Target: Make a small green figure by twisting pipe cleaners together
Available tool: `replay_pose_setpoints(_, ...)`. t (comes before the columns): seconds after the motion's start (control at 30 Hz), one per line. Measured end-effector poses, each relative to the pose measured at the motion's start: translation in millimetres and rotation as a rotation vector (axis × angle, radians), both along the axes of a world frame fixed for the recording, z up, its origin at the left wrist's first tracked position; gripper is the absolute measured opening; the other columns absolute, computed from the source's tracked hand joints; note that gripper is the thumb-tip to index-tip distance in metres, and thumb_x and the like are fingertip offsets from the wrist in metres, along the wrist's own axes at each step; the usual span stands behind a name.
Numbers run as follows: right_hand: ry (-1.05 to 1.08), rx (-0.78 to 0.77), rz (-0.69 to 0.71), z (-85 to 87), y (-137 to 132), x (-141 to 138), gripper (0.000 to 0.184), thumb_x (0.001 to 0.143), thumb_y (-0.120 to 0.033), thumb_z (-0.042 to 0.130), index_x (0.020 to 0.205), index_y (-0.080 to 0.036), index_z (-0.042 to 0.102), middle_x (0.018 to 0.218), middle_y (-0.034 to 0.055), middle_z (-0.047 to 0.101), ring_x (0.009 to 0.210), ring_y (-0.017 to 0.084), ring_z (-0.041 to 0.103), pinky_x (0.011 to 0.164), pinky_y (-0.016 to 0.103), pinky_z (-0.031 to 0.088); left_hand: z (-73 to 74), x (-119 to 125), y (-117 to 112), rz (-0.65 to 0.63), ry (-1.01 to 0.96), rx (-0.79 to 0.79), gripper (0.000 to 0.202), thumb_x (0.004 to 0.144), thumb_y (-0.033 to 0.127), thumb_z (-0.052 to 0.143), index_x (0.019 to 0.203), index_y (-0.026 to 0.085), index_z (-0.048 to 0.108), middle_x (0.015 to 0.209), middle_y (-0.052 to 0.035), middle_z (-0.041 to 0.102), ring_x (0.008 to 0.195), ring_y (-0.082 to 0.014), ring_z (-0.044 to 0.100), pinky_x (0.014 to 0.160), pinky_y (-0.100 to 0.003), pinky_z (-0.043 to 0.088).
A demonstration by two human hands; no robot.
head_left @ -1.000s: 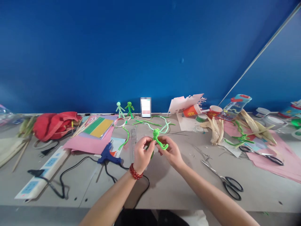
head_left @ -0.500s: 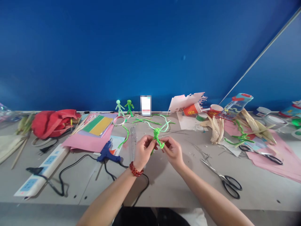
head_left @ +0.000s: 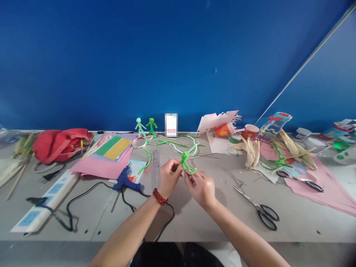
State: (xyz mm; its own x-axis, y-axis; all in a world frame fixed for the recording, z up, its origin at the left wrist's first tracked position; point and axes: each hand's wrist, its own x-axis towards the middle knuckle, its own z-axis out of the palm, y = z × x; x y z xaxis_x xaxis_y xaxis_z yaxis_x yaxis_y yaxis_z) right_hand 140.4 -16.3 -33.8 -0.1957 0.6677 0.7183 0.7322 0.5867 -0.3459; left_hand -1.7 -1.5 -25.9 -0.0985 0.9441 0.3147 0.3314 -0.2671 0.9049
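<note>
Between my hands is a bright green pipe-cleaner figure (head_left: 184, 157) with a coiled round head and a bent strand curving out to the right. My left hand (head_left: 168, 177), with a red bead bracelet (head_left: 160, 197) on its wrist, pinches the figure just below the head. The fingers of my right hand (head_left: 200, 187) are closed at the lower strands, under the curved one; their tips are partly hidden. Behind stand two finished-looking pipe-cleaner figures, one pale green (head_left: 140, 127) and one darker green (head_left: 151, 127). Loose pipe cleaners (head_left: 194, 146) lie just beyond my hands.
On the left are a blue glue gun (head_left: 126, 180) with a black cord, a white power strip (head_left: 46, 202), coloured sheets (head_left: 111, 148) and a red bag (head_left: 59, 144). A ruler (head_left: 156, 167) lies beside my left hand. Scissors (head_left: 261, 211), dried husks (head_left: 251, 154) and paper cups (head_left: 224, 129) are to the right.
My right hand has moved slightly down and turned, its fingers now lower on the figure. The green strand on the right now extends further outward. My left hand keeps its pinch.
</note>
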Motion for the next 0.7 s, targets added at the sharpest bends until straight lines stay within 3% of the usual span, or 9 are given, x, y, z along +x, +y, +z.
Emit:
replay_pose_setpoints(0.13, -0.147, 0.205, -0.005, 3.4, -5, 2, 0.016, 0.092, -0.015, 0.053, 0.091, -0.017, 0.069, 0.064, 0.0015, 0.067, 0.058, 0.012, 0.058, 0.059, 0.024, 0.04, 1.1, 0, -1, -0.029, 0.071, 0.023, 0.016, 0.086, 0.027, 0.055, 0.072, 0.02, 0.053, 0.057, 0.0047, 0.056, 0.051, -0.0113, 0.056, 0.055, -0.022, 0.042)
replay_pose_setpoints(0.43, -0.231, 0.406, -0.076, 12.8, -12, 14, 0.012, 0.087, -0.012, 0.063, 0.089, -0.022, 0.07, 0.071, 0.0007, 0.068, 0.068, 0.016, 0.053, 0.07, 0.031, 0.041, 2.2, 3, -6, 0.021, 0.477, 0.168, 0.014, 0.088, 0.024, 0.052, 0.075, 0.02, 0.053, 0.068, -0.0005, 0.062, 0.063, -0.0153, 0.057, 0.06, -0.025, 0.038)
replay_pose_setpoints(0.57, -0.386, 0.452, 0.059, 33.4, -15, 25, 0.018, 0.089, -0.008, 0.057, 0.093, -0.022, 0.069, 0.098, 0.003, 0.071, 0.097, 0.019, 0.055, 0.09, 0.033, 0.04, 2.7, 3, -10, 0.009, 0.677, 0.252, 0.014, 0.089, 0.021, 0.05, 0.076, 0.02, 0.055, 0.066, -0.0019, 0.063, 0.061, -0.0171, 0.059, 0.055, -0.026, 0.034)
replay_pose_setpoints(0.7, -0.636, 0.265, 0.051, 69.2, -8, 27, 0.022, 0.089, -0.007, 0.054, 0.078, -0.02, 0.068, 0.102, 0.0051, 0.069, 0.102, 0.021, 0.052, 0.085, 0.033, 0.04, 3.2, 6, -13, 0.012, 0.835, 0.368, 0.016, 0.086, 0.012, 0.049, 0.074, 0.019, 0.057, 0.064, -0.0029, 0.063, 0.056, -0.0176, 0.058, 0.052, -0.028, 0.031)
